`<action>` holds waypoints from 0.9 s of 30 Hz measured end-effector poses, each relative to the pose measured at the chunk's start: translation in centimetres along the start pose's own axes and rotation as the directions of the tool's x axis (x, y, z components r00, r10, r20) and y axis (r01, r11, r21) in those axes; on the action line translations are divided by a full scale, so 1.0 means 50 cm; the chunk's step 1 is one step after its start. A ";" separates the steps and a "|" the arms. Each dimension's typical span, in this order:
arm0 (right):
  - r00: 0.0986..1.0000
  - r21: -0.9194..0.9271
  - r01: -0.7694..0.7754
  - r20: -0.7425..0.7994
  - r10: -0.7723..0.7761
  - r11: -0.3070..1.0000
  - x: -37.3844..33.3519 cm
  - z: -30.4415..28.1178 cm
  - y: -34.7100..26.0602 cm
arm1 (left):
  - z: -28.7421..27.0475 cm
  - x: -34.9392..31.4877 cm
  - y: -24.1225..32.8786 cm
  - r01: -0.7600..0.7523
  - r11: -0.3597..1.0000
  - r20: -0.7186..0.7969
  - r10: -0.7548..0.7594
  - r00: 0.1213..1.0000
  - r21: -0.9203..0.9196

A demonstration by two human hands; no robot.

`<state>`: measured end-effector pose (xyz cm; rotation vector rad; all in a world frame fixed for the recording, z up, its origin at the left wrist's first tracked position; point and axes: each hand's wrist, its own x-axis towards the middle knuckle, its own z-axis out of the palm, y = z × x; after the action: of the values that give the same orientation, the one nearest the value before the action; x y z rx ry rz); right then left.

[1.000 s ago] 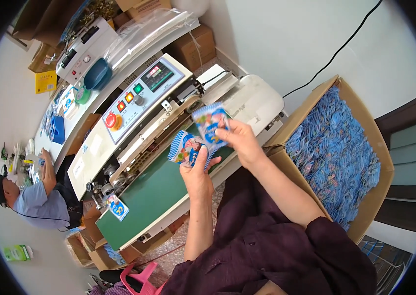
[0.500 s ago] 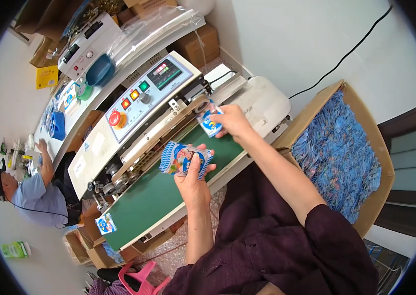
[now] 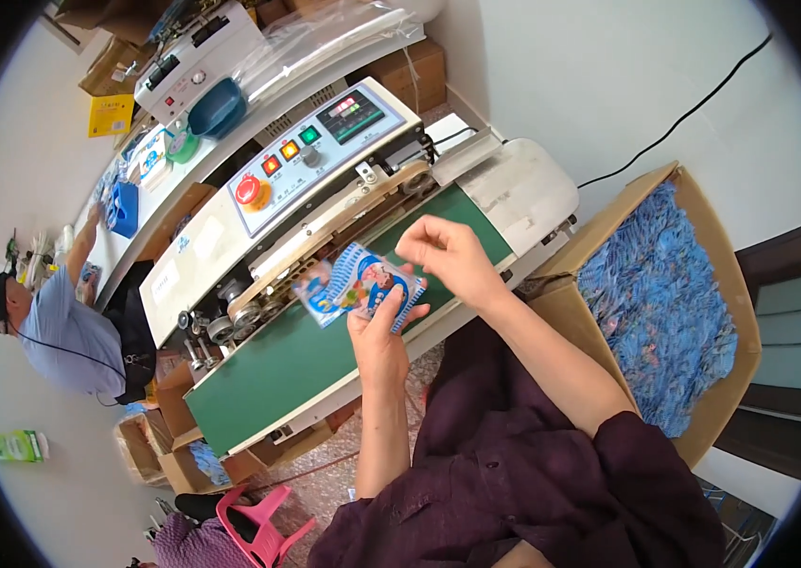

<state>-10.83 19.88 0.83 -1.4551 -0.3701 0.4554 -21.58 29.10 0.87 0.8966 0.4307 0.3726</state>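
A flat blue-and-white striped plastic packet with a printed front (image 3: 383, 282) is tilted in the person's left hand (image 3: 381, 343), above the long green conveyor belt (image 3: 296, 381). Just beside it, farther left, a pale blue-and-white printed plastic packet (image 3: 318, 299) is by the rollers of the cream metal machine (image 3: 202, 250) (whether its edge is caught there, I cannot tell). So 1 packet seems to be placed at the machine, while the held packet is not yet laid down; whether the blue heap (image 3: 670, 312) in the open brown cardboard box (image 3: 578, 320) is done or waiting is unclear. The left thumb presses the packet against the fingers, possibly over more than 1 layer. The right hand (image 3: 449, 261) hovers over the belt, wrist bent, fingers curled in to the thumb, nothing visible between them. Both forearms reach upward, the right slanting leftward.
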 end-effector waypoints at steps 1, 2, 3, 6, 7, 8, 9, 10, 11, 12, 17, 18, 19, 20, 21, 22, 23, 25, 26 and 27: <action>0.992 -0.087 0.114 0.062 -0.109 0.990 -0.014 -0.003 -0.005 | 0.003 0.001 -0.005 0.013 1.000 0.028 -0.014 1.000 0.021; 0.989 -0.102 0.148 0.030 -0.145 0.984 -0.024 0.001 -0.007 | 0.007 0.005 -0.009 0.080 0.996 0.036 -0.081 0.996 0.036; 0.987 -0.096 0.159 0.015 -0.159 0.982 -0.028 -0.004 -0.011 | 0.012 0.004 -0.013 0.046 0.999 0.076 -0.048 0.996 0.027; 0.983 -0.177 0.131 -0.100 -0.151 0.975 -0.039 -0.019 -0.018 | 0.028 -0.002 -0.021 0.066 0.998 0.117 -0.063 0.991 -0.023; 0.981 -0.168 0.158 -0.084 -0.174 0.973 -0.042 -0.024 -0.018 | 0.030 -0.003 -0.021 0.065 0.998 0.103 -0.064 0.993 -0.008; 0.969 -0.215 0.187 -0.120 -0.216 0.959 -0.045 -0.029 -0.018 | 0.033 -0.004 -0.021 0.066 0.997 0.087 -0.063 0.994 -0.026; 0.955 -0.266 0.206 -0.156 -0.252 0.942 -0.049 -0.032 -0.017 | 0.035 -0.003 -0.022 0.062 0.996 0.090 -0.056 0.994 -0.058; 0.954 -0.261 0.211 -0.157 -0.257 0.942 -0.050 -0.034 -0.015 | 0.036 -0.002 -0.024 0.069 0.997 0.072 -0.065 0.995 -0.042; 0.954 -0.158 0.207 -0.184 -0.235 0.965 -0.051 -0.035 -0.013 | 0.038 0.001 -0.026 0.051 0.998 0.057 -0.049 0.997 -0.030; 0.958 -0.062 0.174 -0.219 -0.183 0.983 -0.052 -0.036 -0.010 | 0.039 0.004 -0.030 0.036 0.999 0.048 -0.035 0.998 -0.024; 0.969 0.034 0.201 -0.150 -0.194 0.979 -0.052 -0.048 -0.003 | 0.055 0.015 -0.055 0.000 0.997 0.058 -0.005 0.998 0.077; 0.956 -0.095 0.232 -0.162 -0.245 0.968 -0.052 -0.054 -0.004 | 0.058 0.014 -0.056 0.028 0.994 0.041 -0.032 0.999 0.107; 0.949 -0.230 0.215 -0.183 -0.259 0.949 -0.052 -0.060 -0.005 | 0.059 0.013 -0.055 -0.002 0.995 0.059 -0.004 0.998 0.100; 0.940 -0.223 0.251 -0.177 -0.292 0.942 -0.052 -0.064 -0.006 | 0.059 0.011 -0.051 0.044 0.999 0.063 -0.044 0.997 -0.001; 0.921 -0.284 0.271 -0.203 -0.334 0.920 -0.053 -0.068 -0.007 | 0.059 0.010 -0.047 0.095 0.990 0.074 -0.088 0.993 -0.102; 0.900 -0.341 0.281 -0.231 -0.369 0.897 -0.055 -0.071 -0.007 | 0.061 0.012 -0.045 0.069 0.990 0.083 -0.060 0.995 -0.119; 0.896 -0.356 0.273 -0.245 -0.371 0.894 -0.056 -0.072 -0.006 | 0.064 0.013 -0.044 0.090 0.990 0.088 -0.081 0.993 -0.110; 0.921 -0.168 0.262 -0.250 -0.298 0.950 -0.056 -0.070 -0.003 | 0.070 0.016 -0.046 0.040 0.997 0.029 -0.038 0.999 -0.068; 0.967 0.099 0.171 -0.209 -0.147 0.980 -0.056 -0.070 0.000 | 0.074 0.014 -0.048 0.021 0.996 0.016 -0.019 1.000 -0.085; 0.965 0.094 0.167 -0.218 -0.144 0.981 -0.055 -0.070 0.003 | 0.078 0.015 -0.050 0.025 0.996 0.029 -0.023 0.999 -0.083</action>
<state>-11.46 15.47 0.45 -1.3384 -0.2820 0.1894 -18.63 25.45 0.83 0.8135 0.3974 0.3531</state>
